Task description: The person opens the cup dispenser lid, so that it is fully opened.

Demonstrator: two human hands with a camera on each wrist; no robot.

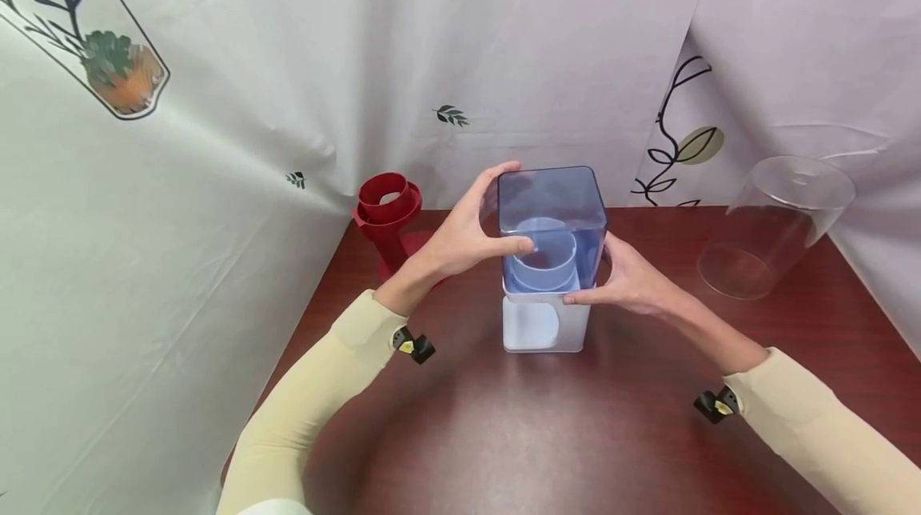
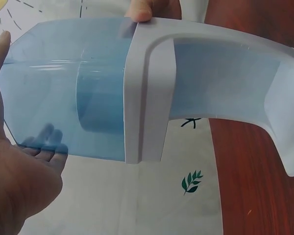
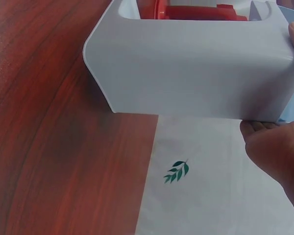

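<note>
A translucent blue square container (image 1: 550, 197) sits on a white base (image 1: 574, 333) with a large opening in its front. Inside the blue part a round collar (image 1: 544, 280) shows through. My left hand (image 1: 469, 233) holds the blue container from the left side, its thumb across the front. On the right, my right hand (image 1: 636, 279) grips the white base near the seam, thumb at the front. From the left wrist view, the blue container (image 2: 39, 103) and the white base (image 2: 148, 98) meet edge to edge. The right wrist view shows the base's plain side wall (image 3: 186, 68).
A red stand (image 1: 388, 215) with a round cup-like top is at the back left. At the back right a clear cylinder (image 1: 784, 247) stands on the dark red table (image 1: 504, 435). Printed white cloth (image 1: 540, 59) hangs behind and along the sides.
</note>
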